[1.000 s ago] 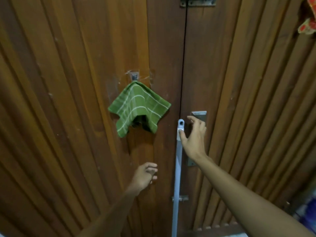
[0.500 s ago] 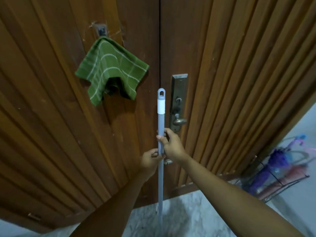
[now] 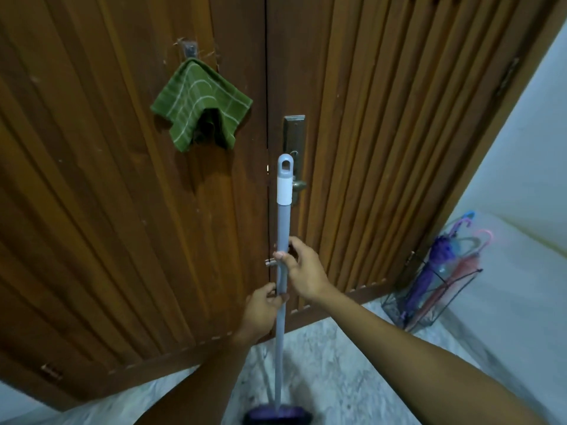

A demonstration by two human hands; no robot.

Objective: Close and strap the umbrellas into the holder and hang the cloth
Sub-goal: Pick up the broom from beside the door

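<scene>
Both hands hold a grey broom pole (image 3: 283, 228) upright before the wooden door (image 3: 122, 210): the right hand (image 3: 302, 271) has its grip curled round the pole higher up, the left hand (image 3: 260, 311) wraps it just below. The green cloth (image 3: 201, 102) hangs from a hook (image 3: 190, 51) on the door. The closed umbrellas (image 3: 441, 271) stand in the wire holder (image 3: 429, 302) by the wall, well to the right.

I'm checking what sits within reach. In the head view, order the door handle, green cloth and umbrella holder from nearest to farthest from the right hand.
From the right hand, which grips the broom pole:
1. Door handle, just above the hand, behind the pole.
2. Green cloth, up and left, hanging on the door hook.
3. Umbrella holder, far right, on the floor by the wall.
</scene>
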